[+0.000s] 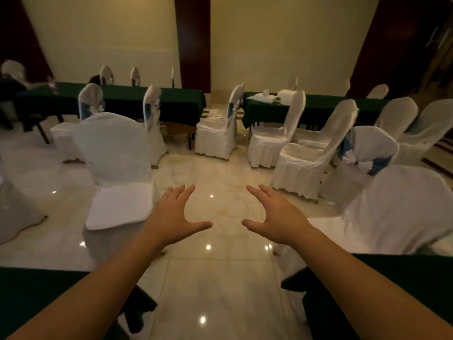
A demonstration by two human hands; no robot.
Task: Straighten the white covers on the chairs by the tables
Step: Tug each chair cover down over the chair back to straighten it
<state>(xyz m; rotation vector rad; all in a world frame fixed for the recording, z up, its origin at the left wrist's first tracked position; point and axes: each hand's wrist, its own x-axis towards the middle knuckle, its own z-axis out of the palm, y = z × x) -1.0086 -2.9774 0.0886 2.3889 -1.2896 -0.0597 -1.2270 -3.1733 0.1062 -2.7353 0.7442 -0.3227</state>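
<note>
Leftward, chair cover [115, 148] smooth, white.

Plain white fabric chair covers [115, 153] dress every chair; several carry blue sashes with white bows [353, 155] at the back. Dark green cloths [127, 99] drape each bench. The glossy marble floor [220, 278] is cream with faint beige veining. Far cream walls [98, 33] alternate with dark maroon panels [192, 40].
</note>
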